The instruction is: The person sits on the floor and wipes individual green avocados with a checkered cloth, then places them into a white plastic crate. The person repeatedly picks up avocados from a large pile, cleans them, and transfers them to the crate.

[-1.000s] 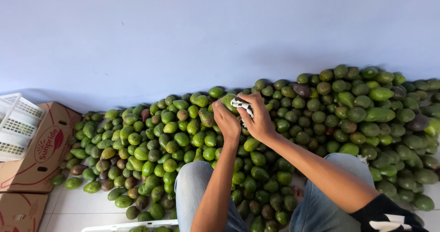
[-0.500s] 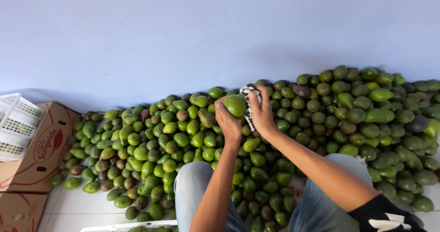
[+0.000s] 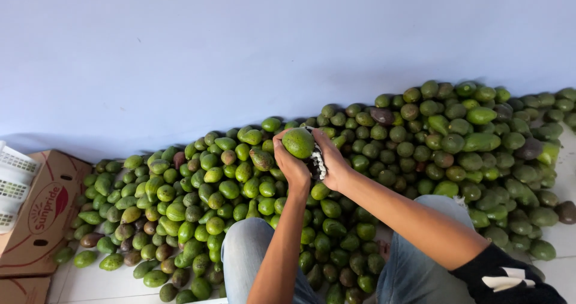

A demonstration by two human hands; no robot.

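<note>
My left hand (image 3: 290, 163) grips a green avocado (image 3: 298, 142) held up over the heap. My right hand (image 3: 332, 162) is pressed against the same fruit from the right and holds a small white-and-black tool or brush (image 3: 318, 160) against its side; what the tool is exactly I cannot tell. Below both hands lies a big pile of green avocados (image 3: 198, 196), with a few dark brown ones mixed in. My knees in light jeans (image 3: 246, 250) sit at the pile's near edge.
A pale blue wall (image 3: 240, 52) rises behind the heap, which stretches to the right edge (image 3: 510, 142). At the left stand cardboard boxes (image 3: 42, 214) and a white plastic crate (image 3: 12, 184). White floor tiles (image 3: 84, 283) show at the bottom left.
The hands lifted a green avocado into view above the pile. The white tool moved from the top of my hands to the right side of the fruit.
</note>
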